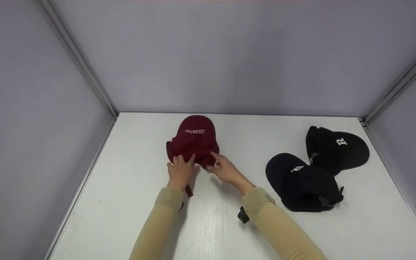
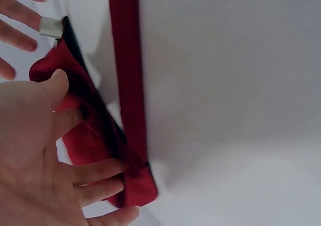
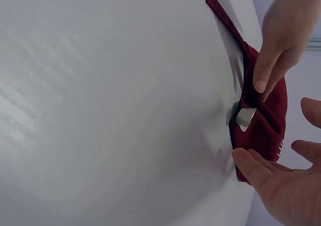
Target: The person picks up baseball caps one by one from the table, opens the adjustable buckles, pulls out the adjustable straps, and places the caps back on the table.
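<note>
A dark red baseball cap (image 1: 195,141) with white COLORADO lettering lies on the white table, its brim toward the back wall. My left hand (image 1: 181,173) rests on the near left side of the cap, fingers fairly straight and spread over the crumpled cloth. On the near right side, my right hand (image 1: 228,170) touches the cap's edge with thumb and fingers extended. The cap's loose red strap (image 2: 129,65) trails toward me beneath the left wrist. Between the two hands a silver buckle (image 3: 246,117) shows at the rear edge.
To the right lie two dark caps, a navy one (image 1: 309,182) in front and a black one (image 1: 350,153) behind, overlapping in this view. Grey walls (image 1: 200,57) enclose the table (image 1: 128,206) at the back and both sides.
</note>
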Available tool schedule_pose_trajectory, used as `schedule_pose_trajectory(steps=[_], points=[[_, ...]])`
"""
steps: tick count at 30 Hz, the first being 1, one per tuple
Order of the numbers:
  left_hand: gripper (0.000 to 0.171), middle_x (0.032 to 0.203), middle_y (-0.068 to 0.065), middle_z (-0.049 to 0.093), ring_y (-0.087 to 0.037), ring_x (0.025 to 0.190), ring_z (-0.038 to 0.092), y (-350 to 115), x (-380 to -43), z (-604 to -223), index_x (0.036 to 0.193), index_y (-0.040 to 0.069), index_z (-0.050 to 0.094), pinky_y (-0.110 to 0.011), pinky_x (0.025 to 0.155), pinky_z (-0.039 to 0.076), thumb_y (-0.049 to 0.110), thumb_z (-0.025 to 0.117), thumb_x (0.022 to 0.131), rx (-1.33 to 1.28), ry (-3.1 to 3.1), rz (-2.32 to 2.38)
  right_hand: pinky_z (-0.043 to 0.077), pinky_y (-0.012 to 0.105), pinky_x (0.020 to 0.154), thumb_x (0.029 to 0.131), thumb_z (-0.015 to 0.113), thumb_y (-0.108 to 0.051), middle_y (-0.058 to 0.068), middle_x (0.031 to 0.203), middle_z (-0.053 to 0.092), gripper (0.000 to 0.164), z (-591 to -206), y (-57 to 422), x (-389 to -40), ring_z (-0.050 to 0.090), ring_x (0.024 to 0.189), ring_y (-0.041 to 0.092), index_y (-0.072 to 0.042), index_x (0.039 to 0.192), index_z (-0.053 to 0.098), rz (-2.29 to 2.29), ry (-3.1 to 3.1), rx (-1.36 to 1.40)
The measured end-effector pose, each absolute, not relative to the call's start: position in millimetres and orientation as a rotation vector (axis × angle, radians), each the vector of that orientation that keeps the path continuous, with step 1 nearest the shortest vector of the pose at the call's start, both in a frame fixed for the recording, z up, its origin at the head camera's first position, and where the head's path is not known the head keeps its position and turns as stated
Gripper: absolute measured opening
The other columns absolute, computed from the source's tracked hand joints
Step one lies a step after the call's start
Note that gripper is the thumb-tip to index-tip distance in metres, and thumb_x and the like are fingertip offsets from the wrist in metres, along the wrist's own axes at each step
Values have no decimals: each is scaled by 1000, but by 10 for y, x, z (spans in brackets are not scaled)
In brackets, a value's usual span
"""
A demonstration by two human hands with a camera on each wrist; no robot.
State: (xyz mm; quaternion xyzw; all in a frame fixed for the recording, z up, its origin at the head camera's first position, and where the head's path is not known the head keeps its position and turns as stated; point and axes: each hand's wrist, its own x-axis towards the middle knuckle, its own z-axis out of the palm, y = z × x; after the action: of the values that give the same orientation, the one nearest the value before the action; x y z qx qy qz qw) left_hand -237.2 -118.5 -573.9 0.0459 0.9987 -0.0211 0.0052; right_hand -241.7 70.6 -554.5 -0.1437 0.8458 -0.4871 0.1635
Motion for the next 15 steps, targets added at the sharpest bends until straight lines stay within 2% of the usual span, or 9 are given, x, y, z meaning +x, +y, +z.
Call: schedule_pose_trajectory(steps=[6, 15], points=[[67, 124, -26, 49, -42, 115, 48, -1270, -2467, -5786, 149, 15, 43, -61, 93, 41, 57, 49, 97, 22, 3059, 48, 35, 50, 107, 100, 57, -19, 22, 154, 28, 63, -5558, 759, -2406, 41, 133, 42, -5, 154, 28, -1317, 2446, -447], [70, 127, -30, 44, -45, 115, 45, -1484, -2584, -5753, 152, 12, 37, -60, 89, 39, 54, 49, 98, -133, 3027, 194, 33, 50, 108, 100, 58, -20, 24, 154, 26, 63, -5503, 850, -2323, 41, 133, 41, -6, 154, 29, -1256, 2458, -486]])
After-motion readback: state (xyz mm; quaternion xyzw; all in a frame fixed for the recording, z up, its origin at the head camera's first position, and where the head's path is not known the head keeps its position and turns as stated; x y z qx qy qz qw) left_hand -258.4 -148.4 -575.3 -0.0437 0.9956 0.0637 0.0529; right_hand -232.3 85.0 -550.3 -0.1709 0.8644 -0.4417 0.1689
